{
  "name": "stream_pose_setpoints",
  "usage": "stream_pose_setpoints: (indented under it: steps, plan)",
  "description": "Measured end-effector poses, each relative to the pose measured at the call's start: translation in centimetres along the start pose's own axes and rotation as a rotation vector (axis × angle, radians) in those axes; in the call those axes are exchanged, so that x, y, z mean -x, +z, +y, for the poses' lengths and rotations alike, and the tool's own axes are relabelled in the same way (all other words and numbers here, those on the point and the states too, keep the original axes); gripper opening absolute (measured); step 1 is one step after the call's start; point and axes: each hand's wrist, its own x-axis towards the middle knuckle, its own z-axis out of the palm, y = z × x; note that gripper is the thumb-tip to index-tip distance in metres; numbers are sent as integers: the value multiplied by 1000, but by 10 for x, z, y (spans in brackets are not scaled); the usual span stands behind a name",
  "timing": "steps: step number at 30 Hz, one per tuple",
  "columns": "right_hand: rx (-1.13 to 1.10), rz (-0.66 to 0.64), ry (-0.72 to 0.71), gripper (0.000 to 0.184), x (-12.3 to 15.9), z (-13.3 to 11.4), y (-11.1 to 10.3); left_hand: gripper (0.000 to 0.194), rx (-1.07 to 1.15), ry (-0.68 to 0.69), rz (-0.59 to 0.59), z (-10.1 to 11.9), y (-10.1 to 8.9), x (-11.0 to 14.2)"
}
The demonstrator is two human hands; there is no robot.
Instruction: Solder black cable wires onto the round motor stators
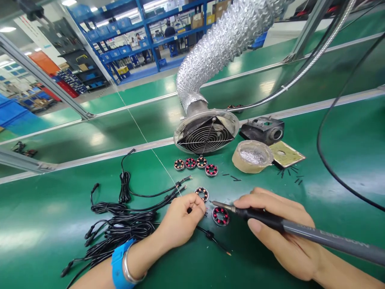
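Observation:
My right hand (279,237) grips a soldering iron (270,220), its metal tip angled left, close to my left fingertips. With thumb and fingers pinched, my left hand (188,216) holds a thin strand of solder wire (156,155) that runs down to it from above. The pinch itself is partly hidden. Just beyond the left fingers lies a ring-shaped motor stator (201,194) with copper coils. Below the iron's tip rests a stator with red coils (220,216). A black cable (210,235) with a bared end passes beneath my left hand.
Bundled black cables (126,228) lie at left. Several stators (190,163) sit below a fume extractor (207,134) on a silver duct (222,48). To the right are a tub (252,158), an iron stand (264,130), a yellow sponge tray (287,154) and small black tubes (236,178).

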Motion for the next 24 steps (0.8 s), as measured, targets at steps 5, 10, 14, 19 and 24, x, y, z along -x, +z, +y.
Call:
stream_pose_setpoints:
  steps: [5, 10, 14, 19, 24]
  plan:
    - [32, 11, -8, 36, -1, 8, 21, 20, 3, 22, 6, 1, 0, 0]
    - [66, -78, -178, 42, -4, 13, 39, 21, 10, 55, -6, -5, 0, 1]
    - [104, -113, -230, 38, -7, 11, 39, 19, 15, 49, -3, -9, 0, 0]
    - [99, -58, -201, 39, -5, 10, 27, 19, -4, 28, 27, -3, 1, 2]
    - [34, 12, -18, 29, 0, 4, 7, 18, 10, -5, 26, 0, 2, 3]
